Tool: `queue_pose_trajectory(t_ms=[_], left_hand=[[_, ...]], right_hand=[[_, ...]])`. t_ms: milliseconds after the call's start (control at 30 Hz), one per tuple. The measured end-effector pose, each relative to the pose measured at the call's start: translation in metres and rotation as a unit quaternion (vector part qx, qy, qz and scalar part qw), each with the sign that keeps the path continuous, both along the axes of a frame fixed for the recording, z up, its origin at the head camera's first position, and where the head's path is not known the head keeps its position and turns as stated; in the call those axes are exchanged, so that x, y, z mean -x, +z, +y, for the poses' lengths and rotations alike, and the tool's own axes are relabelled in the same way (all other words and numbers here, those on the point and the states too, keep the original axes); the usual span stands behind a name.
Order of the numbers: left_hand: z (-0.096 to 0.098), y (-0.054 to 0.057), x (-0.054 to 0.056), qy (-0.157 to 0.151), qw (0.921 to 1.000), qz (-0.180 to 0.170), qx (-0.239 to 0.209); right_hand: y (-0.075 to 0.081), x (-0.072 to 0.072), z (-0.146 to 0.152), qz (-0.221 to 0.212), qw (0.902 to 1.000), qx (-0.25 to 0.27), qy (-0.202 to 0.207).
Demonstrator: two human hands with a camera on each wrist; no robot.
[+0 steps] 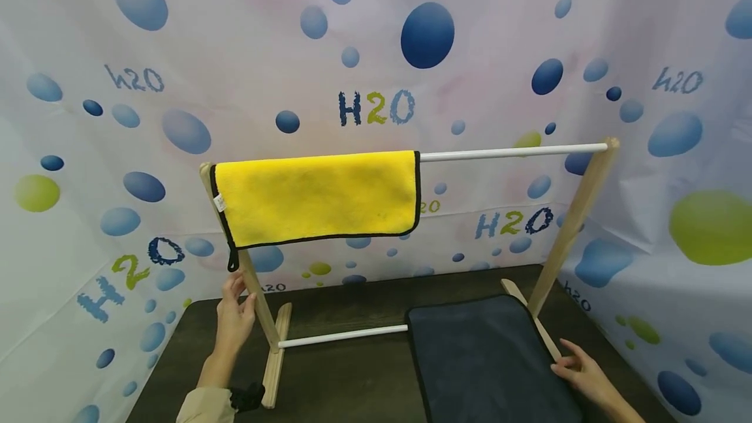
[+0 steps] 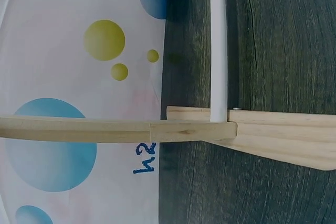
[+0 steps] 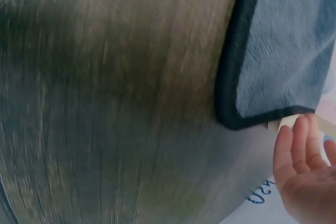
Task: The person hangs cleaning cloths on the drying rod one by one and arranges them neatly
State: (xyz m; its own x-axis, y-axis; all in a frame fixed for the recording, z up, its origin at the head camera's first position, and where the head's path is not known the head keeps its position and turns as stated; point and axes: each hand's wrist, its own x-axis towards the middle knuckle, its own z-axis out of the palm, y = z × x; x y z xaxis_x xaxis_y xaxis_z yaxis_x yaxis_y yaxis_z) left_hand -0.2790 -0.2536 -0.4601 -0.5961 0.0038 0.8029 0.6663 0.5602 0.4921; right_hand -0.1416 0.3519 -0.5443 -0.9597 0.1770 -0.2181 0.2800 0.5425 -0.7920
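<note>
Left grip (image 1: 235,315) loosely spread, empty, below yellow cloth (image 1: 317,198); right grip (image 1: 583,374) uncurled at grey cloth's (image 1: 487,351) edge

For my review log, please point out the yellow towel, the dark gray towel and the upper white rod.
Yellow towel (image 1: 317,200), head view: middle of its hanging face.
Dark gray towel (image 1: 484,358), head view: middle of its face.
Upper white rod (image 1: 511,152), head view: its bare stretch.
</note>
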Motion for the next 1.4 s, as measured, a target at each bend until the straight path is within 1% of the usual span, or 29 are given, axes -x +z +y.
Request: queue_pose_trajectory(t_ms=[100, 200, 300, 433, 533, 633, 733, 800, 867, 967, 1067, 1133, 1200, 1267, 1400], left_hand=[[-0.004, -0.004, -0.005, 0.004, 1.0000, 0.001, 0.001], [-0.004, -0.005, -0.006, 0.002, 1.0000, -0.002, 0.004], [-0.002, -0.004, -0.003, 0.003, 0.9999, -0.008, 0.009], [0.001, 0.000, 0.000, 0.015, 0.9997, -0.015, 0.015], [0.001, 0.001, 0.000, 0.027, 0.9994, -0.015, 0.019], [0.001, -0.002, -0.004, 0.033, 0.9991, -0.020, 0.017], [0.003, -0.007, -0.009, 0.028, 0.9991, -0.028, 0.015], [0.004, -0.009, -0.010, 0.021, 0.9991, -0.033, 0.013], [0.005, -0.007, -0.008, 0.012, 0.9992, -0.039, 0.005], [0.005, -0.001, -0.004, 0.007, 0.9987, -0.049, -0.012], [0.004, 0.003, -0.003, 0.012, 0.9978, -0.062, -0.018], [0.003, 0.003, -0.003, 0.017, 0.9974, -0.068, -0.015], [0.002, 0.003, -0.004, 0.024, 0.9971, -0.072, -0.011], [0.002, 0.003, -0.004, 0.024, 0.9969, -0.074, -0.010], [0.003, 0.006, -0.001, 0.025, 0.9969, -0.075, -0.005]], right_hand=[[-0.010, 0.000, -0.005, -0.023, 0.9997, -0.008, 0.007], [-0.016, 0.001, -0.006, -0.032, 0.9992, -0.022, 0.013], [-0.016, 0.004, -0.004, -0.008, 0.9990, -0.041, 0.017], [-0.013, 0.009, -0.003, 0.024, 0.9974, -0.065, 0.021], [-0.011, 0.012, -0.003, 0.024, 0.9966, -0.077, 0.016], [-0.012, 0.010, -0.004, 0.008, 0.9962, -0.086, 0.015], [-0.013, 0.005, -0.004, -0.004, 0.9957, -0.092, 0.015], [-0.013, 0.003, -0.004, -0.003, 0.9949, -0.099, 0.015], [-0.012, 0.006, -0.005, 0.009, 0.9941, -0.107, 0.013], [-0.010, 0.014, -0.008, 0.036, 0.9928, -0.113, 0.010], [-0.011, 0.021, -0.012, 0.049, 0.9934, -0.103, 0.011], [-0.011, 0.024, -0.014, 0.039, 0.9950, -0.091, 0.013], [-0.010, 0.027, -0.016, 0.016, 0.9970, -0.075, 0.013], [-0.008, 0.029, -0.016, 0.002, 0.9978, -0.065, 0.014], [-0.001, 0.036, -0.015, 0.010, 0.9991, -0.038, 0.016]])
